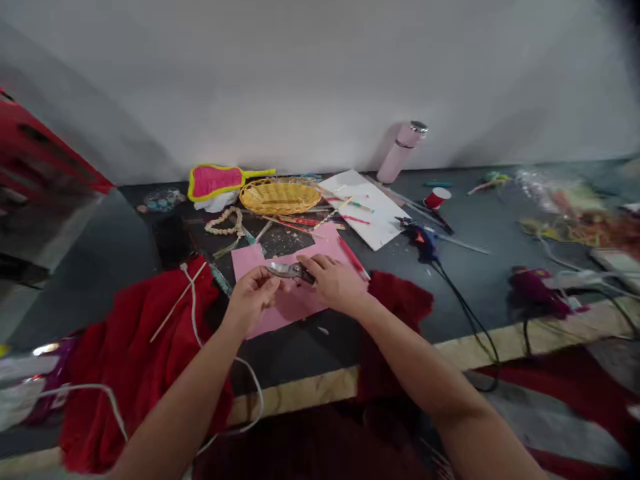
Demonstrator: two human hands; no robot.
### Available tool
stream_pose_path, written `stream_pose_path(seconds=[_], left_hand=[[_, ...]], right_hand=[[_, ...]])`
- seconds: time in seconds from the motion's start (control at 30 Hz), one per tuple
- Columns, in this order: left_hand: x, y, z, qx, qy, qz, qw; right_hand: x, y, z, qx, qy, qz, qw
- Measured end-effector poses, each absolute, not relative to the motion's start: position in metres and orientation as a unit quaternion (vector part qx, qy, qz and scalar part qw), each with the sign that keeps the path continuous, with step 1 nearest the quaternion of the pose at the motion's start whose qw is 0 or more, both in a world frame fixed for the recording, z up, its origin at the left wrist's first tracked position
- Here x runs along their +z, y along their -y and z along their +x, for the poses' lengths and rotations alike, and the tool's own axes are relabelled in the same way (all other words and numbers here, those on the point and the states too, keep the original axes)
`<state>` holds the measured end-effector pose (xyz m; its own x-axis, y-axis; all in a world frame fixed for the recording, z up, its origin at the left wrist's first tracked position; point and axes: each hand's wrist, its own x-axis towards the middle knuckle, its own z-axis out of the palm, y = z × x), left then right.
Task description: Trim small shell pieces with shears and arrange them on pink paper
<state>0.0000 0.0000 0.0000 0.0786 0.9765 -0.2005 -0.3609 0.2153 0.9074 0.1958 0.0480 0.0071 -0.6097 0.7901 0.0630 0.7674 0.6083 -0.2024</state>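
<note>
My right hand (334, 281) grips the dark handles of a pair of metal shears (289, 270), whose silver blades point left. My left hand (253, 297) has its fingertips pinched together right at the blade tips; what it pinches is too small to make out. Both hands hover over a pink paper sheet (293, 303) lying on the dark table. A thin red stick (353, 257) lies along the sheet's right edge.
A yellow wicker basket (280, 195), a white sheet (367, 207), a pink bottle (401, 151), a red cup (437, 197) and a blue glue gun (423, 241) with a black cable stand further back. Red cloth (135, 353) and a white cord (197, 313) lie at the left, the table's wooden front edge (310, 393) below.
</note>
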Motion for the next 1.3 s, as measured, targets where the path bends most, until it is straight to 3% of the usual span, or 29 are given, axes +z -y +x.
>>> stream_pose_path(seconds=[0.4,0.8,1.3], left_hand=[[-0.002,0.000,-0.002,0.504,-0.431,0.369,0.652],[-0.001,-0.001,-0.002,0.518,-0.458,0.344,0.636],[0.008,0.003,-0.004,0.462,-0.371,0.323,0.738]], right_hand=[[0.004,-0.050,0.203,0.103,0.909,-0.396,0.080],[0.009,-0.046,0.195,0.097,0.890,-0.445,0.031],[0.000,-0.057,0.210,0.127,0.929,-0.331,0.105]])
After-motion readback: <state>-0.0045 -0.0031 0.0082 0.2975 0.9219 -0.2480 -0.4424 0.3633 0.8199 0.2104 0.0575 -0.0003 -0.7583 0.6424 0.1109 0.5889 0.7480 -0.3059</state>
